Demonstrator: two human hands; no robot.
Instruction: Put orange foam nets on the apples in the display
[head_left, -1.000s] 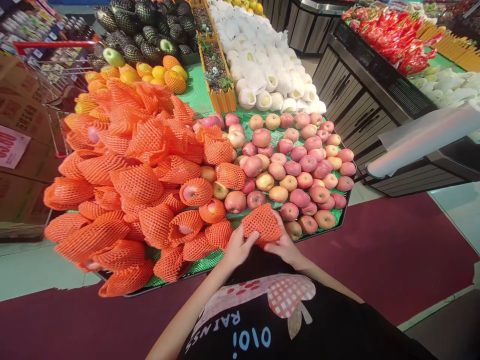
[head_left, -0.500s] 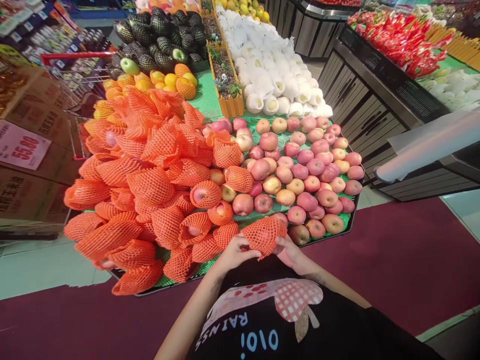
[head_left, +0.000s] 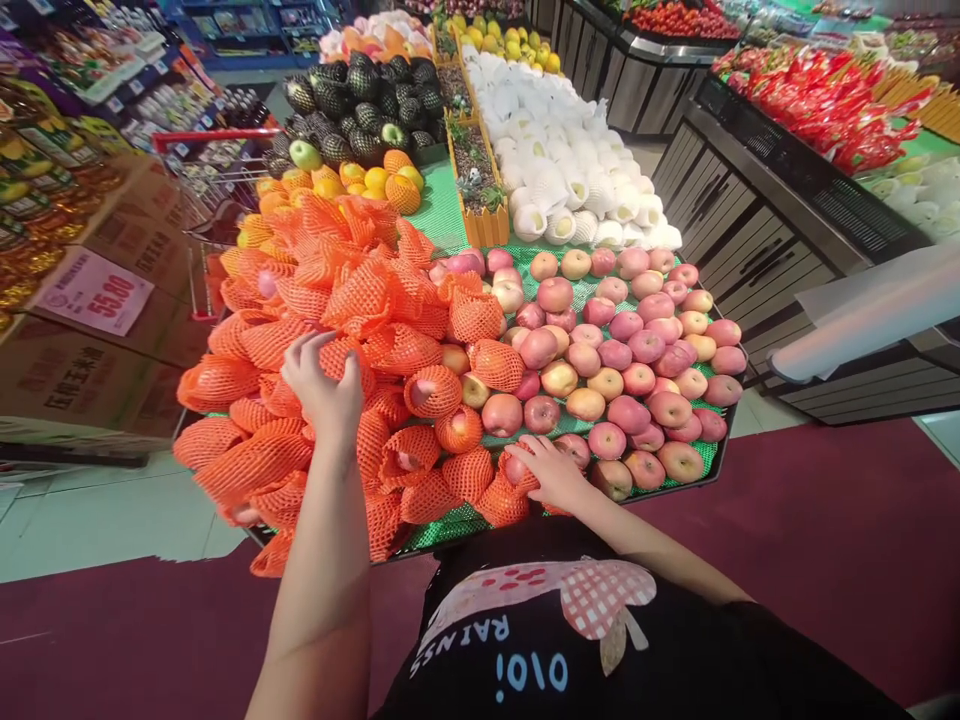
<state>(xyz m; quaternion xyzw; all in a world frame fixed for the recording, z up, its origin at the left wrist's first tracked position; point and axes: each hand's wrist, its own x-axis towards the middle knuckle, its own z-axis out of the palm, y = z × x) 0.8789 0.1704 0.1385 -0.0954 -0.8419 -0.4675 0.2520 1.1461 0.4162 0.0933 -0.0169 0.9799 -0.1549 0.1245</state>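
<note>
My left hand (head_left: pixel 321 385) hovers over the heap of orange foam net sleeves (head_left: pixel 337 295), its fingers curved and thumb apart, holding nothing that I can see. At the front edge of the display, my right hand (head_left: pixel 553 472) has its fingers over an apple in an orange foam net (head_left: pixel 517 468), which rests beside other netted apples (head_left: pixel 469 474). Part of that apple is hidden by the fingers. Bare pink and yellow apples (head_left: pixel 630 355) lie in rows on the green mat, to the right of the heap.
Behind the apples lie fruits in white foam nets (head_left: pixel 577 180). A planter (head_left: pixel 480 195) with an orange fence divides them from black-netted fruit (head_left: pixel 360 105). To the left stand a shopping cart (head_left: pixel 217 133) and cartons (head_left: pixel 142 260). A plastic bag roll (head_left: pixel 862 310) juts in at right.
The hands have parted. My left hand let go of the orange net and moved up and left over the heap. The netted piece now rests on the display under my right hand.
</note>
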